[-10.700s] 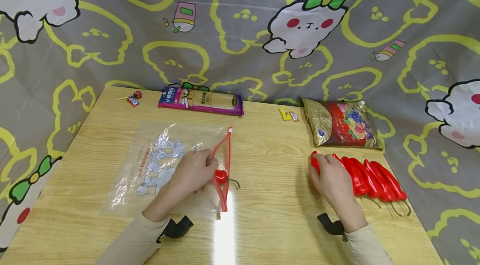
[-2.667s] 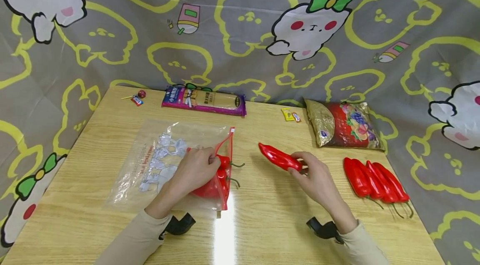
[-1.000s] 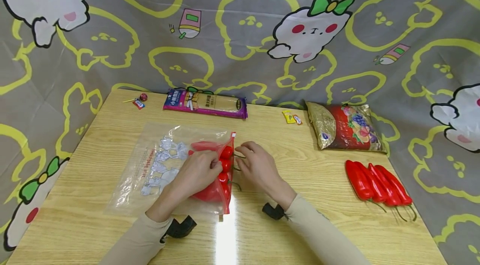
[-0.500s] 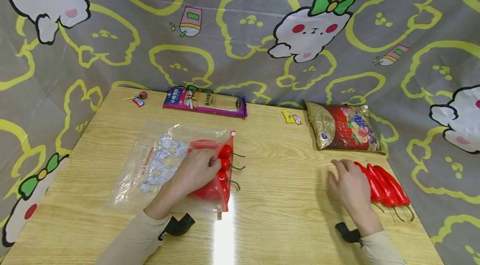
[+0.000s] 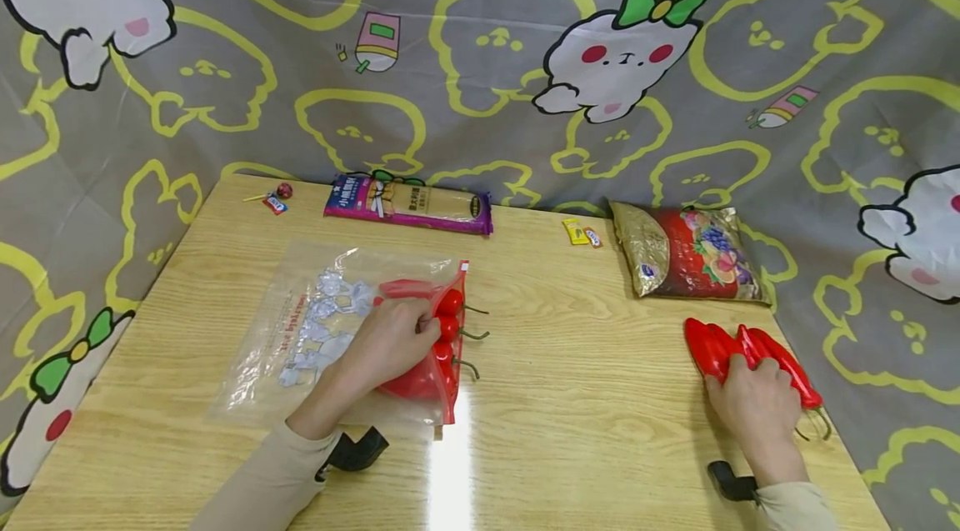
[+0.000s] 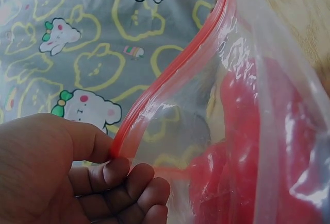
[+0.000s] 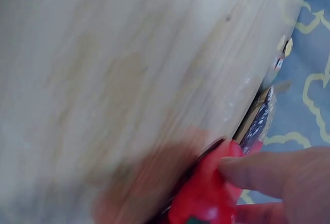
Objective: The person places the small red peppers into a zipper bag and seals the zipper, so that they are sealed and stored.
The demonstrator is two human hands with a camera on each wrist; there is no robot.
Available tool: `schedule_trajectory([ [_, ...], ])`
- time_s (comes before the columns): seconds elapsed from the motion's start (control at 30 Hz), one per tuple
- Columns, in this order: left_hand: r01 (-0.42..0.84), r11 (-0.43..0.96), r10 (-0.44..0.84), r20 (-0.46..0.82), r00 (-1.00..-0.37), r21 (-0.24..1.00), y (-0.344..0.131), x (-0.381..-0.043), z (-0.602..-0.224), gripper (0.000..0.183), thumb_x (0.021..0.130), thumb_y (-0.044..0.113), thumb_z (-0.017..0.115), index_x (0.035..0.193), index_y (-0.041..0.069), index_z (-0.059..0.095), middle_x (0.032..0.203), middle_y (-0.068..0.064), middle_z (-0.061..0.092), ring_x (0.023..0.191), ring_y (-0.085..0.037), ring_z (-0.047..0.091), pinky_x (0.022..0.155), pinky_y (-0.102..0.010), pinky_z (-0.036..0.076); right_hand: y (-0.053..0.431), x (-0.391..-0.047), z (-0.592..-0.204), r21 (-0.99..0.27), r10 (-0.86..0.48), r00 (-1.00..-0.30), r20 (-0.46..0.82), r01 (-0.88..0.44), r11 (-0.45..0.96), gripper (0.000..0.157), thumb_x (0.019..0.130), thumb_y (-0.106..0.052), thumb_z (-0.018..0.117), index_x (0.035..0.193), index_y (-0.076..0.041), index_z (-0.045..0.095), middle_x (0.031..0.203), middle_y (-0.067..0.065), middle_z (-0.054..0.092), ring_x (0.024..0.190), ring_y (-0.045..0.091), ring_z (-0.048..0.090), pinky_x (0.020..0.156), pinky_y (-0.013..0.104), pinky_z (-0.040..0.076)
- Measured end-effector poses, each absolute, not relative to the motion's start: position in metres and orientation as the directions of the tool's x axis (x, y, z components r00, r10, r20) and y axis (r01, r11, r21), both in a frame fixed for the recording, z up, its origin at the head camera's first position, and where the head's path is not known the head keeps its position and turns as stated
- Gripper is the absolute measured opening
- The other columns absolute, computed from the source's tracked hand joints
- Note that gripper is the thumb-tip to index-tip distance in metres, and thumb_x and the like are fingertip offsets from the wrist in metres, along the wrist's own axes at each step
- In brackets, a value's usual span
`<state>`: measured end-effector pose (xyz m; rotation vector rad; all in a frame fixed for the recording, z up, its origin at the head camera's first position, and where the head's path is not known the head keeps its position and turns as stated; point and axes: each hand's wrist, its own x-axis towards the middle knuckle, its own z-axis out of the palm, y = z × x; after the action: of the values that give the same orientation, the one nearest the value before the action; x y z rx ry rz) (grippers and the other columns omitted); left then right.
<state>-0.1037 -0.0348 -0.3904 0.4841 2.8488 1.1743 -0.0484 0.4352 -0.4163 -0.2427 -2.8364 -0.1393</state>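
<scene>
My left hand [image 5: 390, 339] pinches the red zip edge of a clear zip bag [image 5: 262, 323] between thumb and fingers, holding its mouth up. Inside the bag lie several red peppers [image 5: 447, 328], their green stems sticking out at the opening. In the left wrist view the zip strip [image 6: 170, 69] runs up from the thumb, the peppers showing red through the plastic. At the right, my right hand [image 5: 757, 410] is over a row of red peppers [image 5: 705, 343], fingers curled at the stem ends. The right wrist view has the thumb against one red pepper [image 7: 206, 188].
A purple noodle packet [image 5: 408, 204] lies along the back edge, with a lollipop [image 5: 283, 190] and a small wrapped candy [image 5: 275, 203] to its left. Two small wrapped candies [image 5: 577, 232] lie beside a gold-and-red bag [image 5: 686, 252] at back right. Patterned cloth hangs behind the table.
Over the last seconds the right hand carried a pepper into the bag, let go and returned to the row. It has since moved nearer the stems. The left hand kept its pinch.
</scene>
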Motion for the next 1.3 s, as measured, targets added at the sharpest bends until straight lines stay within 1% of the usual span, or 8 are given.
schedule_trajectory([
  [0.3,0.267,0.667,0.294,0.083,-0.952,0.695,-0.035,-0.104,-0.389,0.022,0.083,0.015,0.053,0.062,0.015,0.047,0.053,0.002,0.04,0.047,-0.01,0.04,0.043,-0.023,0.033,0.429,-0.051,-0.414,0.062,0.132,-0.953,0.273,0.154,0.986,0.03,0.065,-0.013,0.066,0.073,0.009,0.048,0.067,0.03,0.043,0.058,0.047,0.043,0.043,0.052,0.032],
  [0.43,0.272,0.665,0.298,0.086,-0.951,0.696,-0.035,-0.104,-0.389,0.022,0.083,0.015,0.053,0.062,0.015,0.047,0.052,0.002,0.04,0.046,-0.01,0.04,0.043,-0.023,0.033,0.426,-0.053,-0.412,0.058,0.117,-0.951,0.287,0.139,0.989,0.035,0.063,-0.018,0.069,0.072,0.008,0.048,0.065,0.028,0.046,0.059,0.046,0.044,0.043,0.051,0.032],
  [0.57,0.279,0.664,0.302,0.092,-0.949,0.694,-0.034,-0.104,-0.389,0.022,0.083,0.015,0.053,0.062,0.015,0.047,0.052,0.002,0.039,0.046,-0.009,0.039,0.043,-0.023,0.032,0.407,-0.055,-0.404,-0.041,0.131,-0.948,0.291,0.125,0.991,0.042,0.069,-0.024,0.068,0.09,0.009,0.055,0.079,0.029,0.05,0.061,0.044,0.049,0.044,0.051,0.036],
  [0.63,0.285,0.666,0.301,0.101,-0.948,0.689,-0.034,-0.104,-0.389,0.023,0.083,0.015,0.053,0.061,0.015,0.046,0.052,0.002,0.039,0.046,-0.009,0.038,0.043,-0.023,0.031,0.389,-0.057,-0.398,-0.117,0.106,-0.948,0.299,0.074,0.99,0.045,0.073,-0.024,0.067,0.103,0.007,0.057,0.087,0.027,0.051,0.064,0.04,0.051,0.047,0.047,0.039],
  [0.73,0.288,0.667,0.297,0.11,-0.949,0.688,-0.034,-0.104,-0.39,0.024,0.083,0.015,0.053,0.061,0.015,0.046,0.052,0.003,0.038,0.046,-0.009,0.038,0.043,-0.023,0.03,0.356,-0.061,-0.39,-0.232,0.006,-0.948,0.319,-0.072,0.97,0.045,0.075,-0.022,0.071,0.111,0.001,0.058,0.092,0.019,0.055,0.07,0.03,0.056,0.053,0.039,0.044],
  [0.97,0.3,0.663,0.295,0.129,-0.947,0.686,-0.034,-0.103,-0.39,0.022,0.084,0.016,0.053,0.063,0.015,0.046,0.053,0.003,0.039,0.046,-0.01,0.038,0.043,-0.024,0.03,0.271,-0.065,-0.381,-0.509,-0.275,-0.915,0.294,-0.394,0.766,0.034,0.074,-0.021,0.076,0.104,-0.013,0.061,0.094,-0.002,0.064,0.072,0.009,0.06,0.057,0.026,0.051],
  [1.07,0.291,0.666,0.294,0.117,-0.949,0.687,-0.034,-0.103,-0.39,0.02,0.086,0.017,0.053,0.066,0.015,0.047,0.053,0.002,0.04,0.046,-0.011,0.04,0.042,-0.023,0.031,0.241,-0.068,-0.383,-0.565,-0.395,-0.874,0.282,-0.485,0.668,0.031,0.075,-0.023,0.075,0.102,-0.015,0.062,0.094,-0.005,0.063,0.074,0.007,0.059,0.059,0.025,0.05],
  [1.3,0.272,0.657,0.3,0.087,-0.95,0.703,-0.033,-0.101,-0.388,0.018,0.087,0.019,0.054,0.071,0.016,0.049,0.054,0.001,0.043,0.044,-0.011,0.042,0.041,-0.022,0.032,0.196,-0.076,-0.397,-0.626,-0.528,-0.795,0.297,-0.58,0.521,0.028,0.078,-0.02,0.072,0.103,-0.012,0.062,0.103,-0.004,0.06,0.084,0.007,0.059,0.07,0.025,0.052],
])
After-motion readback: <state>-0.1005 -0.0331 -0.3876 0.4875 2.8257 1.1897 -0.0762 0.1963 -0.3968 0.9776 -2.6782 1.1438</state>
